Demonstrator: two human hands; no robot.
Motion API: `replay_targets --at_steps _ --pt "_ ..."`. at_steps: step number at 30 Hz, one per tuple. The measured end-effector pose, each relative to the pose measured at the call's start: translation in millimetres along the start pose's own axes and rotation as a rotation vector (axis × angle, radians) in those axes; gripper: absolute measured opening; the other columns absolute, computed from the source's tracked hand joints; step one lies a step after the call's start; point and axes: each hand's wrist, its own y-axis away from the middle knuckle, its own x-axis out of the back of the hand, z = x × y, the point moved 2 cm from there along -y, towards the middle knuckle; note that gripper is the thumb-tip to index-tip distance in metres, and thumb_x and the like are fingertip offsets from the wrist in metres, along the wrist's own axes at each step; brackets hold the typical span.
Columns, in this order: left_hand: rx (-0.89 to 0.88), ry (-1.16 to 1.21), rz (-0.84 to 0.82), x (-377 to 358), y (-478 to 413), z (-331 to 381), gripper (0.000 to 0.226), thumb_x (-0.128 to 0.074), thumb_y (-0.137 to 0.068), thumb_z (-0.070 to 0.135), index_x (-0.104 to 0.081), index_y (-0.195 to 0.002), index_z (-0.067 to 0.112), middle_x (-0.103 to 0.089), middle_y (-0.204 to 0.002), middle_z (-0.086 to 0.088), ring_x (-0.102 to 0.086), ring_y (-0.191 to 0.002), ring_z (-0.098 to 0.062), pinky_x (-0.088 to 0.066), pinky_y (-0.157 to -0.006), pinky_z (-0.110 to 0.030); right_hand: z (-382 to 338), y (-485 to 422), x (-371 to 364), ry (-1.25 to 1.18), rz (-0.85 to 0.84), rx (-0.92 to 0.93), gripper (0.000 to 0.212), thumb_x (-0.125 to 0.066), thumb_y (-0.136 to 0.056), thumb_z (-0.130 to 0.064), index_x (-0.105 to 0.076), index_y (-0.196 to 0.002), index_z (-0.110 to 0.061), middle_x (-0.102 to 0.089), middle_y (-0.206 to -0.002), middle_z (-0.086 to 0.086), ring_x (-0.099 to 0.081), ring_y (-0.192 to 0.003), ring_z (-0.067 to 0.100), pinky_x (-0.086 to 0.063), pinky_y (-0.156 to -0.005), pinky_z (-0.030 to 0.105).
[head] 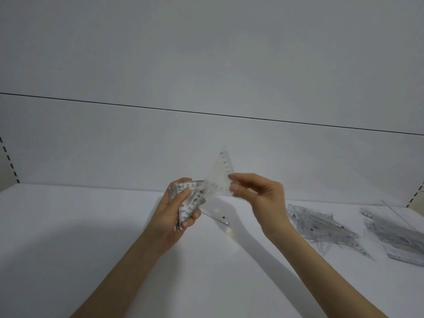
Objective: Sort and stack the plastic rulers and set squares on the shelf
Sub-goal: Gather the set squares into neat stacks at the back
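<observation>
My left hand (pixel 176 212) grips a small stack of clear plastic set squares (pixel 191 198) above the white shelf (pixel 91 237). My right hand (pixel 257 193) pinches the edge of a single clear set square (pixel 220 175), blurred and tilted up, its lower part touching the stack. One clear set square (pixel 218 216) lies flat on the shelf just below and behind both hands.
A loose pile of clear set squares (pixel 321 223) lies on the shelf to the right. Further right is a stack of clear rulers (pixel 399 237) near the frame edge. A white back panel (pixel 206 145) rises behind, with slotted uprights (pixel 10 161) at the sides.
</observation>
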Motion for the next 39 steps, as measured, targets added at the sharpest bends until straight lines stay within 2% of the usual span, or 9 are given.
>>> replay_targets --at_steps 2,6,10,19,23,28,32,36,39 --pt "0.025 0.021 -0.024 -0.1 1.2 0.2 0.02 -0.056 -0.083 0.018 -0.053 -0.103 0.017 -0.058 -0.081 -0.021 -0.045 -0.043 -0.017 -0.03 -0.028 -0.012 -7.3 -2.1 4.2 0.129 0.044 0.331 0.025 -0.071 -0.078 0.005 -0.078 -0.084 -0.018 -0.072 -0.082 -0.002 -0.066 -0.079 0.013 -0.05 -0.073 0.022" --pt "0.031 0.001 -0.17 -4.0 5.9 -2.1 0.038 -0.055 -0.089 0.041 -0.046 -0.112 0.011 -0.063 -0.082 -0.01 -0.052 -0.048 -0.015 -0.037 -0.033 -0.014 7.5 2.4 -5.7 0.639 -0.233 0.931 0.015 -0.063 -0.09 -0.006 -0.078 -0.093 -0.007 -0.069 -0.095 0.009 -0.064 -0.086 0.023 -0.051 -0.072 0.03" --pt "0.048 -0.067 -0.227 -2.4 7.8 -1.6 0.055 -0.064 -0.077 0.059 -0.051 -0.113 0.018 -0.066 -0.093 -0.009 -0.057 -0.056 -0.019 -0.039 -0.037 -0.017 26.5 2.8 -5.9 0.765 -0.303 0.953 0.024 -0.055 -0.094 0.002 -0.073 -0.106 -0.005 -0.068 -0.104 0.011 -0.062 -0.095 0.028 -0.052 -0.076 0.036" --pt "0.092 -0.163 -0.186 -1.0 8.9 -4.0 0.04 -0.031 -0.092 0.047 -0.049 -0.116 0.021 -0.064 -0.089 -0.012 -0.055 -0.05 -0.019 -0.032 -0.031 -0.013 26.8 4.9 -7.5 0.939 -0.246 1.032 0.02 -0.056 -0.094 -0.006 -0.073 -0.105 -0.004 -0.068 -0.1 0.011 -0.06 -0.087 0.027 -0.05 -0.071 0.032" --pt "0.079 -0.185 -0.195 1.9 7.3 -5.0 0.04 -0.05 -0.088 0.056 -0.053 -0.112 0.024 -0.064 -0.092 -0.007 -0.05 -0.045 -0.016 -0.029 -0.032 -0.012 32.6 2.1 -10.4 0.886 -0.211 0.933 0.017 -0.067 -0.09 -0.018 -0.074 -0.101 -0.007 -0.064 -0.115 0.016 -0.058 -0.105 0.032 -0.049 -0.086 0.036" --pt "0.095 -0.163 -0.191 6.4 5.7 -5.1 0.042 -0.066 -0.078 0.049 -0.056 -0.11 0.025 -0.061 -0.091 -0.012 -0.046 -0.041 -0.014 -0.032 -0.032 -0.013 34.4 -3.8 -10.1 0.832 -0.304 0.825 0.021 -0.063 -0.092 -0.032 -0.074 -0.102 -0.018 -0.066 -0.113 0.004 -0.061 -0.099 0.021 -0.054 -0.073 0.033" --pt "0.025 -0.107 -0.029 7.2 0.4 -5.4 0.015 -0.055 -0.09 0.022 -0.053 -0.105 0.018 -0.059 -0.085 -0.017 -0.043 -0.036 -0.016 -0.03 -0.031 -0.012 37.4 -23.8 4.6 0.56 -0.21 0.307 0.033 -0.067 -0.089 -0.026 -0.065 -0.121 -0.021 -0.067 -0.116 -0.01 -0.061 -0.105 0.002 -0.049 -0.092 0.03" --pt "-0.075 -0.066 0.181 15.7 -5.5 1.9 0.01 -0.044 -0.098 0.013 -0.052 -0.098 0.019 -0.06 -0.093 -0.014 -0.045 -0.038 -0.017 -0.033 -0.032 -0.014 79.4 -37.9 22.8 0.944 -0.364 -0.236 0.073 -0.072 -0.073 -0.058 -0.052 -0.136 -0.026 -0.055 -0.135 -0.006 -0.047 -0.128 0.014 -0.039 -0.106 0.034" --pt "-0.08 -0.065 0.255 20.6 -8.1 5.8 0.011 -0.046 -0.098 0.012 -0.053 -0.095 0.021 -0.059 -0.095 -0.014 -0.048 -0.039 -0.018 -0.034 -0.034 -0.015 92.8 -38.4 16.1 1.139 -0.572 -0.31 0.082 -0.072 -0.07 -0.062 -0.049 -0.138 -0.024 -0.051 -0.137 -0.003 -0.041 -0.131 0.018 -0.038 -0.103 0.036"
